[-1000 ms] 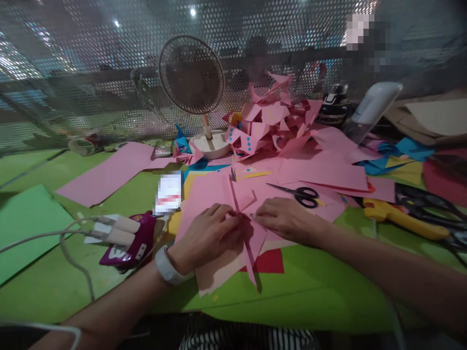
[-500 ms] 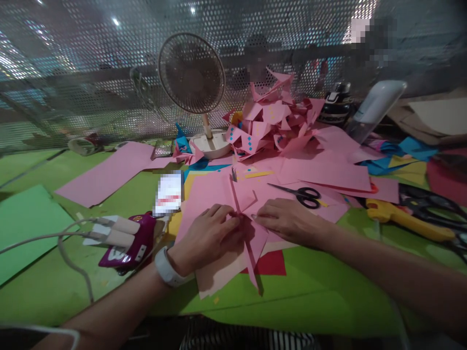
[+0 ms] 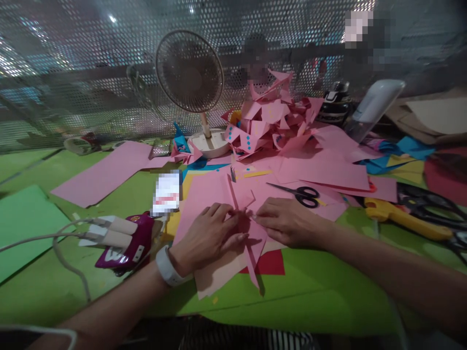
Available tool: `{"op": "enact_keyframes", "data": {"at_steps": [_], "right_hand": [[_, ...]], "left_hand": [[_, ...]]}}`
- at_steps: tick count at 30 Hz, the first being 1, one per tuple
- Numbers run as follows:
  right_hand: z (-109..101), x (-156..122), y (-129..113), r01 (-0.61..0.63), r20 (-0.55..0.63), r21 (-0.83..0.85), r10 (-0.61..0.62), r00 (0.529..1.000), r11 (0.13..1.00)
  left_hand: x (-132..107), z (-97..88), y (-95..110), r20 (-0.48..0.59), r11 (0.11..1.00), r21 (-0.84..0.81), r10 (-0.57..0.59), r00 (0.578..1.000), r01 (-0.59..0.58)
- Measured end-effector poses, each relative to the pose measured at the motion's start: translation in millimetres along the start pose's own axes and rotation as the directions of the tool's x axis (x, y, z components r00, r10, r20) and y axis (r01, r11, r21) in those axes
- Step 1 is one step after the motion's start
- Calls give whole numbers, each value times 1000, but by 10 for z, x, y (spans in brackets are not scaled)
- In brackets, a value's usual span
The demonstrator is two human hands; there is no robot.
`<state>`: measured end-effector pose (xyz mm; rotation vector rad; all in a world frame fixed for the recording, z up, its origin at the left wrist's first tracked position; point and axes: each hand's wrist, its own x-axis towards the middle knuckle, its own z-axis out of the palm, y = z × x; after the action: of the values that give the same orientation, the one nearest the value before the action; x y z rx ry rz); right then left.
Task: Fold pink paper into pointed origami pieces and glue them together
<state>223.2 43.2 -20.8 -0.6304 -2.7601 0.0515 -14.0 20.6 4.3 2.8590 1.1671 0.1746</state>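
Note:
A folded pink paper (image 3: 258, 245) with narrow standing folds lies in front of me on other pink sheets. My left hand (image 3: 209, 236), with a pale band at the wrist, bends its fingertips onto the paper's centre, the thumb lying lower. From the other side my right hand (image 3: 286, 221) has its fingers together, pinching the paper near the same spot. The fingertips almost meet, and the fold between them is partly hidden. Black scissors (image 3: 307, 196) lie just beyond my right hand. Beneath the work show a red sheet (image 3: 272, 264) and a pale sheet (image 3: 213, 277).
A fan (image 3: 190, 73) stands at the back beside a heap of folded pink paper pieces (image 3: 273, 114). To the left are a purple power strip (image 3: 124, 253) with cables and a blurred phone (image 3: 167, 193). A yellow-handled tool (image 3: 408, 218) and a bottle (image 3: 377, 107) are right.
My left thumb has moved down and away from the left index finger. My right hand has stayed nearly in place at the fold. The whole view has shifted slightly.

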Motion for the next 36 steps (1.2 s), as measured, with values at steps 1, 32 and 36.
{"op": "enact_keyframes", "data": {"at_steps": [1,32,36], "right_hand": [[-2,1,1,-2,6,-1,2,1000,1000],[-238,47,-129,-510,-39,277,540,841,814],[-187,181,22,-744,456,550,610,648,379]], "left_hand": [[7,-5,0,11,1000,1,6,1000,-6],[106,-87,58,30,992,121,27,999,-30],[93,-79,56,12,990,135,39,999,-40]]}}
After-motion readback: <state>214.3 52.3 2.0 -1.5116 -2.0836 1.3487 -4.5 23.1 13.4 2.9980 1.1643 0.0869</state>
